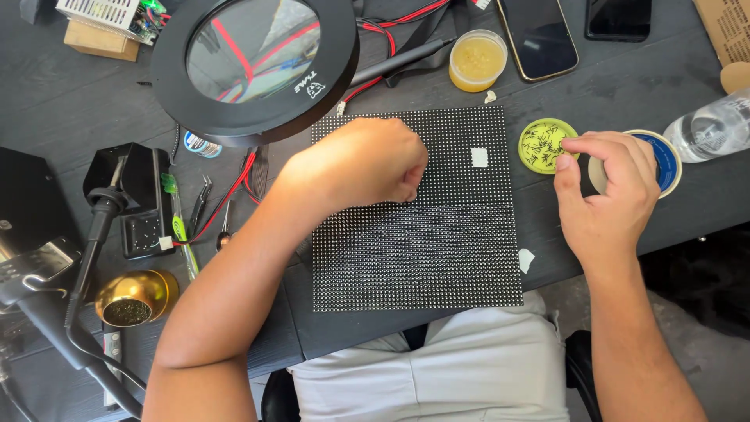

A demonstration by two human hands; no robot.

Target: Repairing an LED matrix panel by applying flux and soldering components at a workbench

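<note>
Your left hand point(367, 164) rests clenched on the dotted panel point(437, 250). Your right hand point(605, 187) pinches the green tin lid point(539, 144), with the round tin point(664, 160) just behind its fingers.

Under your left hand point(367, 164) the LED panel point(416, 234) looks matt black plastic w/ a rough, dotted grid. Your right hand point(605, 191) touches a green tin lid point(539, 147), glossy, prob. painted metal. Lower left: brass-look bowl point(137, 297), shiny. Desk point(70, 117) is matt dark wood grain. Top centre tub point(477, 60): translucent plastic.
</note>
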